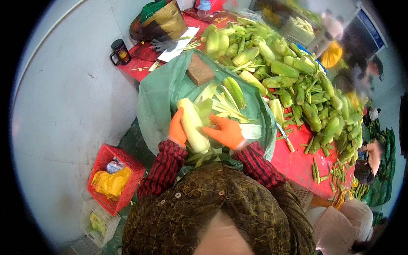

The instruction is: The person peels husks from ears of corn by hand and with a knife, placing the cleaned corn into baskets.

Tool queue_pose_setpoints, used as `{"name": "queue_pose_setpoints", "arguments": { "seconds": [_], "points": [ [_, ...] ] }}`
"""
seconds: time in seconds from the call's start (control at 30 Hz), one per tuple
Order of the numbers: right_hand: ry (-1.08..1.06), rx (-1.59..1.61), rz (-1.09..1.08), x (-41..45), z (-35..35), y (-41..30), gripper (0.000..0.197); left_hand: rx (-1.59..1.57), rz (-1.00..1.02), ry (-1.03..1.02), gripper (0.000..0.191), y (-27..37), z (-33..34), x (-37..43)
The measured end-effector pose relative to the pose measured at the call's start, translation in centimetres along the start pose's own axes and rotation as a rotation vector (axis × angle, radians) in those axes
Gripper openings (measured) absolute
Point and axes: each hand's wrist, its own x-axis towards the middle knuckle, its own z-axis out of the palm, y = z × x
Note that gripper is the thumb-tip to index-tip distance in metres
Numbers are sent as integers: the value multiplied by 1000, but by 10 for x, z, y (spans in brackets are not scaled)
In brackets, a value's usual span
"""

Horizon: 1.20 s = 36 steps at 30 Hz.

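Observation:
My left hand (178, 128), in an orange glove, grips the left side of a pale, partly husked ear of corn (193, 127). My right hand (225, 130), gloved alike, is at the ear's right side with thumb and forefinger apart; a blurred light green husk leaf (204, 109) lies between it and the ear, and whether the fingers hold it cannot be told. Beneath is a green cloth sheet (159, 92) bearing loose husk strips (224, 106), a greener ear (235, 92) and a brown block (200, 70).
Unhusked corn (283, 70) is heaped on the red table (296, 169). A wooden-handled knife (286, 137) lies right of the sheet. A black mug (120, 52) and a bag (162, 20) stand at back left. A red crate (137, 172) is low left. Other people are at the right.

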Motion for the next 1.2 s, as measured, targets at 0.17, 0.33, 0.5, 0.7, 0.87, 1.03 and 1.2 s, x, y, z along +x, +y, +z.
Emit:
{"name": "queue_pose_setpoints", "arguments": {
  "seconds": [0.17,0.33,0.5,0.7,0.87,1.03,1.2],
  "points": [
    [-313,368,202,22,11,11,45,173,64,-222,46,2,14,-14],
    [-371,537,436,24,1,3,24,209,83,-367,52,12,26,-25],
    [-244,661,482,22,28,21,17,186,64,-434,52,15,24,-24],
    [90,754,518,22,46,47,10,507,243,-261,48,2,26,-16],
    [251,1009,629,13,54,51,7,567,305,-94,56,-20,35,-29],
    [194,1172,559,5,51,32,7,677,545,-113,72,-20,53,-36],
    [94,1365,395,-5,45,17,19,298,215,-53,49,-3,36,-15]
  ]
}}
